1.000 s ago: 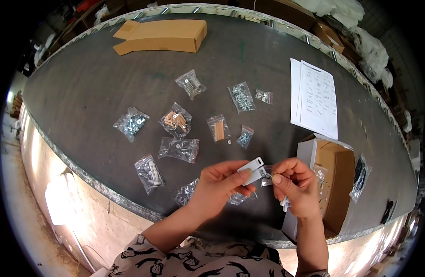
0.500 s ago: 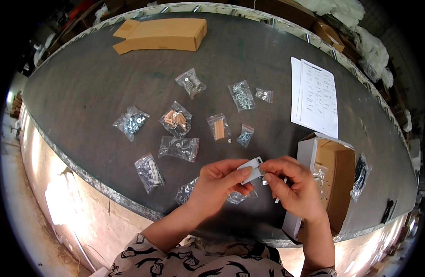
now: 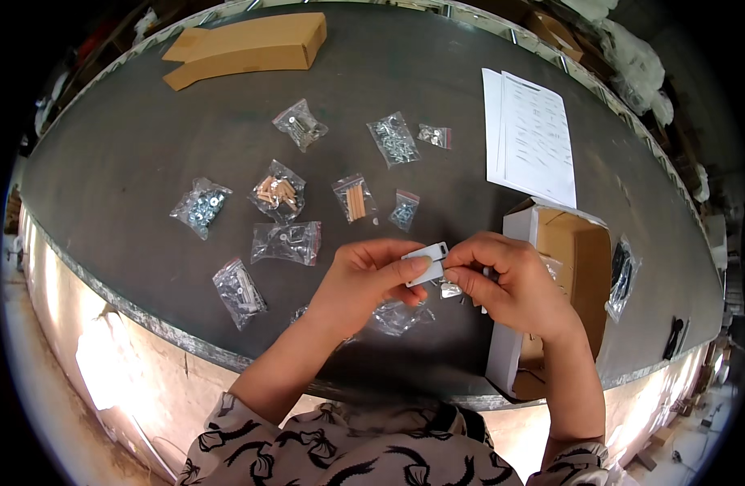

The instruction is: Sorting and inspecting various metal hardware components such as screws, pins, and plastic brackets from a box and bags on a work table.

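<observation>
Between the thumb and fingers of my left hand (image 3: 364,279) is a small light-grey flat plate (image 3: 425,266) with slotted holes. Thumb and forefinger of my right hand (image 3: 514,279) pinch at the plate's right edge; what lies between those fingertips is too small to make out. A shiny silvery piece (image 3: 450,289) shows just under them. Both hands are held above the near side of the dark table, over a clear plastic bag (image 3: 401,317). Close to my right wrist stands an open white cardboard box (image 3: 506,340) with a brown inside.
Clear bags of dowels (image 3: 278,193), wooden sticks (image 3: 355,202), screws (image 3: 394,142) and washers (image 3: 202,208) lie across the dark table (image 3: 146,154). Printed sheets (image 3: 528,138) are at the far right, a brown carton (image 3: 251,49) far left. A bag of black parts (image 3: 622,279) lies beyond the box.
The whole view has shifted, so the table's things sit farther left and higher. Both hands still hold at the plate, which is tilted slightly differently. The silvery piece shows more plainly.
</observation>
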